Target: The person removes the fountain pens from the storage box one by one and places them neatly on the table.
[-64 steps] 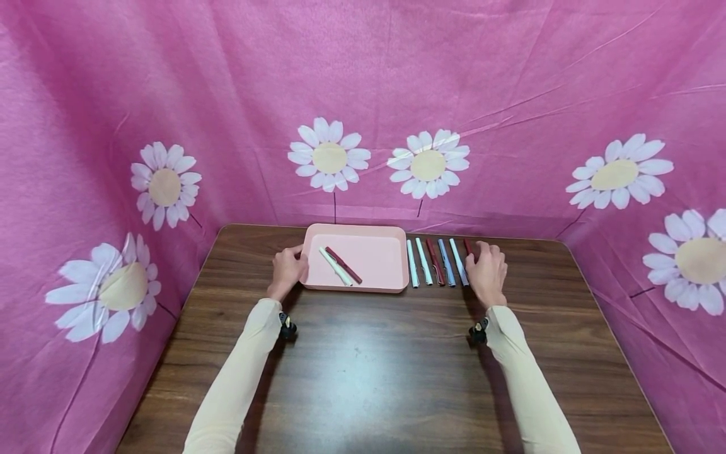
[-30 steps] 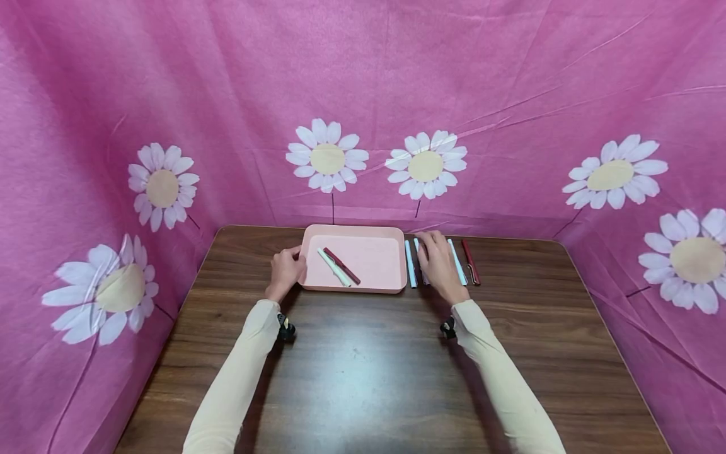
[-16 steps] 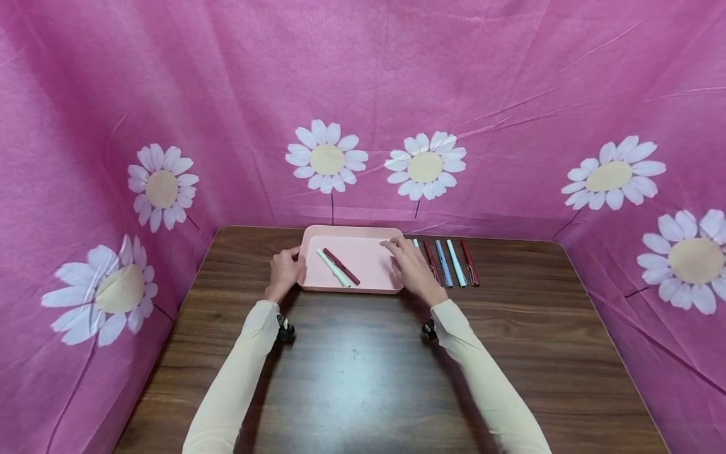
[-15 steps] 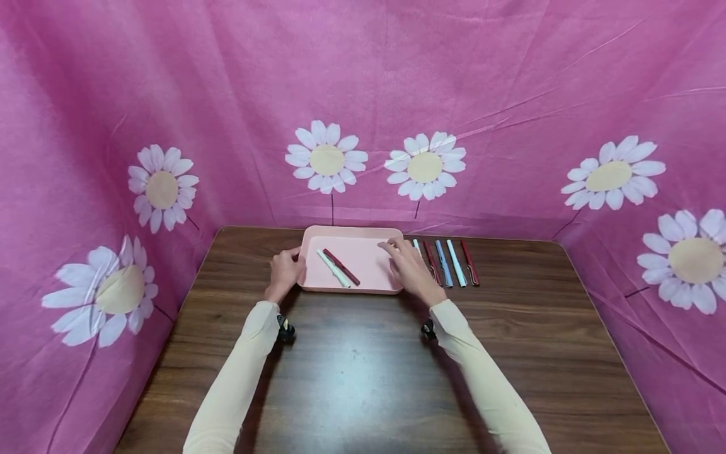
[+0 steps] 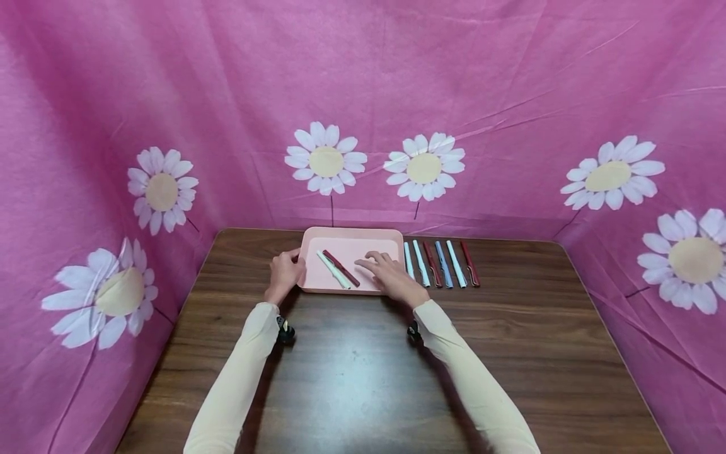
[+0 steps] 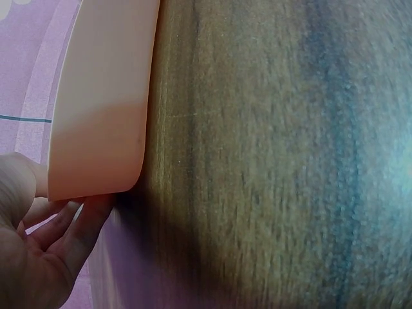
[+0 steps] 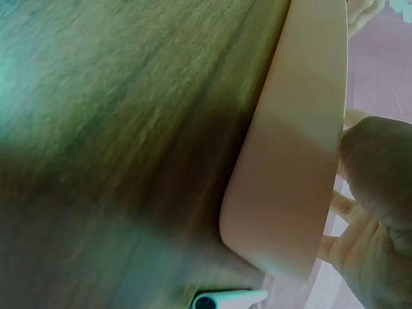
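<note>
My left hand [image 5: 283, 272] grips the left end of a shallow pink tray [image 5: 368, 244]. In the left wrist view its thumb is behind the rim of the tray [image 6: 103, 129] and its fingers lie against the outer wall. Inside the tray a pale green pen [image 5: 333, 270] and a dark red pen [image 5: 343, 270] lie slantwise, side by side. My right hand [image 5: 391, 277] reaches over the tray's front right side, fingers spread loosely toward those pens and apart from them. It holds nothing. In the right wrist view that hand [image 7: 373, 206] shows beyond the tray wall.
Right of the tray a row of capped pens lies on the wooden table [image 5: 351, 378]: pale blue ones, a blue pen [image 5: 443, 265] and dark red ones, the last red pen [image 5: 470, 265] at the far right. A pink flowered cloth [image 5: 499, 208] hangs behind and at both sides.
My right hand has left the red pen at the row's far right and swept leftward over the pens to above the tray, uncovering the row. The left hand stays on the tray.
</note>
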{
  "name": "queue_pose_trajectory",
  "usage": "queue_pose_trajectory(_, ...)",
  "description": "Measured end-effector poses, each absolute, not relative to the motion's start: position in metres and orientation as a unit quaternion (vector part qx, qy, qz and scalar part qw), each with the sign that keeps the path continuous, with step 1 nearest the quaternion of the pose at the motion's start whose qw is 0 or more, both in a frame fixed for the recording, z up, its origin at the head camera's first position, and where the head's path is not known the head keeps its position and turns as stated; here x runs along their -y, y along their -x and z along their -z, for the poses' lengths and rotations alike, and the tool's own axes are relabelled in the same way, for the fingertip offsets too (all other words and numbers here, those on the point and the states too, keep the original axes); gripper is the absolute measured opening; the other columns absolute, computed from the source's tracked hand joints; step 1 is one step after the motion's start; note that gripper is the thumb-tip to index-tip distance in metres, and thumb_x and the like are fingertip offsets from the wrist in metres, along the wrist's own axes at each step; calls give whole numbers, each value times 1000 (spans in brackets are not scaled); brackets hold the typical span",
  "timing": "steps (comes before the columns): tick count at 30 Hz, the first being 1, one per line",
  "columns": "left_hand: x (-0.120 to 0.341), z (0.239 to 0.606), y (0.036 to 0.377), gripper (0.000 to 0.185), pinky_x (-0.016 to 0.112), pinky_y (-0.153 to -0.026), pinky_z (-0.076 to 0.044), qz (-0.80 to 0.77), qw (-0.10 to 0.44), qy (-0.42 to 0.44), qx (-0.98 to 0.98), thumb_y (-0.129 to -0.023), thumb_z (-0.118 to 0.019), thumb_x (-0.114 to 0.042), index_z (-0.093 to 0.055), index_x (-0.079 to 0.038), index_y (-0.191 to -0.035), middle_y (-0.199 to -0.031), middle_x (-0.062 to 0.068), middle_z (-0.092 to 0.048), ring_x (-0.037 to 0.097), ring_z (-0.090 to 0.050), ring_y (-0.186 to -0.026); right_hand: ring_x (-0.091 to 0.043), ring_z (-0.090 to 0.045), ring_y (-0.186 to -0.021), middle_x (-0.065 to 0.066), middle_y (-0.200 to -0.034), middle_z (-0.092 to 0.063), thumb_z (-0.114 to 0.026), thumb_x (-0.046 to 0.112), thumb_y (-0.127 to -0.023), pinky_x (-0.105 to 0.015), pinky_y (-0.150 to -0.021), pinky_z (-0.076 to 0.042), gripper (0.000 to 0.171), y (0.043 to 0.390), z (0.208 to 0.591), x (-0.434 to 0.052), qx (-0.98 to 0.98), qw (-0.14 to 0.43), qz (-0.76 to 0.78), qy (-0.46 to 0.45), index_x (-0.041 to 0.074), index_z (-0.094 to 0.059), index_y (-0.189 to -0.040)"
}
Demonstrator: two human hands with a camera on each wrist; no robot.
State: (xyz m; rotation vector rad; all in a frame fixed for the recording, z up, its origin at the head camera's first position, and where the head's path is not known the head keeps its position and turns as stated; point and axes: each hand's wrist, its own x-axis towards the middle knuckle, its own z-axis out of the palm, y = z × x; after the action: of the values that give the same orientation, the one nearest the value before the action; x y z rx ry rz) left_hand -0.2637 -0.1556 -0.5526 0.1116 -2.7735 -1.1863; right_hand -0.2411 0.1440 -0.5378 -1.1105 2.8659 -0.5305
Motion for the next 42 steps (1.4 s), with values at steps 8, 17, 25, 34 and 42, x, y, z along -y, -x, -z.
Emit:
queue_pose_trajectory(8,156,552,264,36,58,-100,-51,392,67,-36,917,-95,-61,-9,-74,-3,-129,-123,25,-72,50,-66,-115,-34,-54,-128,-17,-146,-54,-60,-7,-98,-53,-101,-50,53,244,536,-125,-908,41,195,368,15,-60,-147)
queue_pose_trajectory(17,152,553,263,37,57,-100,-50,396,62,-36,916,-95,-61,-10,-73,-5,-130,-124,25,-71,50,-66,-116,-34,-53,-132,-18,-150,-52,-60,-12,-94,-53,-96,-53,52,247,539,-119,-905,46,174,385,17,-70,-135)
queue_pose_trajectory(25,152,554,263,37,59,-100,-50,401,66,-36,913,-95,-61,-8,-73,-3,-130,-125,26,-71,51,-65,-115,-31,-55,-125,-14,-143,-56,-63,-11,-93,-48,-96,-53,43,249,536,-119,-903,43,162,396,17,-77,-122)
queue_pose_trajectory(34,154,554,264,38,58,-101,-50,394,66,-32,916,-95,-61,-9,-72,-4,-131,-125,26,-70,51,-65,-116,-31,-56,-111,-13,-121,-62,-79,-2,-86,-47,-88,-51,19,253,543,-123,-901,-20,182,394,12,-80,-99)
queue_pose_trajectory(42,154,552,263,38,58,-100,-50,392,63,-37,917,-95,-61,-9,-73,-4,-130,-124,26,-70,51,-65,-116,-28,-53,-116,-7,-121,-61,-82,22,-90,-51,-95,-45,20,253,541,-129,-929,9,151,337,17,-76,-108)
